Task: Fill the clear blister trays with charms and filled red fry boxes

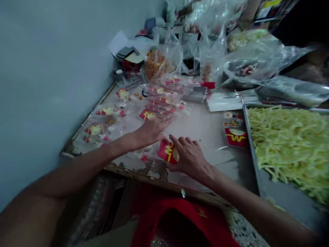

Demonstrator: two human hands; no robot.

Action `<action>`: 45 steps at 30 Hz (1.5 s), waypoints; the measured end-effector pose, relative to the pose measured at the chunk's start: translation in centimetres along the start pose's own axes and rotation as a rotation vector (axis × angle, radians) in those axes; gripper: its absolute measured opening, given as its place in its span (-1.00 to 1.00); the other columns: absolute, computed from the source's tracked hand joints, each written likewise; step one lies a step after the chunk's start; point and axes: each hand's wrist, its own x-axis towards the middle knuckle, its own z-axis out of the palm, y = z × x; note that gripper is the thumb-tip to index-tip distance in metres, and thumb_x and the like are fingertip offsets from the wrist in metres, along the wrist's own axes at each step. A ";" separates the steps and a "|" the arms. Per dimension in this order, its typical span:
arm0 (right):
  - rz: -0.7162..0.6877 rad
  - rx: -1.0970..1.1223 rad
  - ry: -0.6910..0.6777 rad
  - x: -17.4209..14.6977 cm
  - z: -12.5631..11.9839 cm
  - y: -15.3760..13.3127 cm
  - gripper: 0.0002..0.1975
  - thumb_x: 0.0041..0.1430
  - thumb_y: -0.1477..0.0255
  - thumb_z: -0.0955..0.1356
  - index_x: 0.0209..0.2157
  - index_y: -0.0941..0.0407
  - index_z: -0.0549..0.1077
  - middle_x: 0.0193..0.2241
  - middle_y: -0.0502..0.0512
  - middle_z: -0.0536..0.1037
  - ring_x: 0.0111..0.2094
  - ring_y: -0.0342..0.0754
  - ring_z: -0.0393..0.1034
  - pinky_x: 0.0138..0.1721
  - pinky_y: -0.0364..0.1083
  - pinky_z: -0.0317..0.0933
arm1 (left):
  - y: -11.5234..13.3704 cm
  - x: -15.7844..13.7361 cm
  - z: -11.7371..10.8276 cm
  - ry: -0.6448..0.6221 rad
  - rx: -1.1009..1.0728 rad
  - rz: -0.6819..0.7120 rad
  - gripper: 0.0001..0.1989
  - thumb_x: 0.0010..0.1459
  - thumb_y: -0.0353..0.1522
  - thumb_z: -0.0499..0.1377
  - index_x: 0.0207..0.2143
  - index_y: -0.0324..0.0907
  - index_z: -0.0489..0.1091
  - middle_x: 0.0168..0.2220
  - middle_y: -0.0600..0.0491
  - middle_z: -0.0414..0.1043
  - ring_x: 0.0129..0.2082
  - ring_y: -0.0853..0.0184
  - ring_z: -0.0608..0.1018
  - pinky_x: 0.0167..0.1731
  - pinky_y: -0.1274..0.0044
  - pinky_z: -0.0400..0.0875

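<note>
A small clear plastic packet with a red and yellow front point(167, 151) lies near the front edge of the table. My right hand point(190, 156) is bent over its right side, thumb and forefinger at the packet's edges. Just up and left of it, my left hand point(150, 133) is held flat with the fingers stretched out, holding nothing that I can see. Several similar packets lie around it: a red one point(147, 115) past the left fingers, and others with pale food showing point(95, 129) to the left.
A metal tray point(253, 147) heaped with pale yellow strips of food point(290, 137) stands on the right. Beside it lies another red packet point(235, 134). Clear bags, one with orange bits point(155, 63), crowd the back. A wall point(51, 75) borders the left side.
</note>
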 end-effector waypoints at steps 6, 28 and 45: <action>0.222 -0.061 -0.026 2.9 2.0 -2.1 -0.15 -0.01 0.05 0.48 0.22 0.20 0.26 -0.05 0.31 0.48 -0.04 0.25 0.34 -0.11 0.10 0.15 | 2.9 -5.9 5.5 0.201 -0.009 -0.299 -0.52 0.11 -0.36 0.28 0.10 -0.26 0.39 0.02 -0.12 0.46 0.04 0.11 0.44 0.11 0.33 0.34; 0.368 0.006 0.245 -4.9 0.9 -1.1 -0.17 -0.10 0.33 0.44 0.22 0.36 0.27 -0.05 0.42 0.45 -0.07 0.29 0.25 -0.13 0.13 0.21 | 7.3 -2.2 3.9 0.111 0.210 -0.298 -0.85 0.19 -0.47 0.14 -0.38 -0.21 0.51 -0.36 -0.03 0.54 -0.36 0.22 0.56 -0.39 0.46 0.31; 0.510 1.606 0.143 -4.0 3.1 2.3 -0.29 0.04 -0.02 0.45 0.07 0.19 0.45 -0.33 0.13 0.53 -0.51 -0.16 0.27 -0.52 -0.15 0.08 | 7.1 -1.3 6.0 0.428 -0.372 -0.543 -0.90 0.03 -0.46 0.24 -0.44 -0.14 0.57 -0.49 0.14 0.58 -0.51 0.40 0.55 -0.43 0.58 0.37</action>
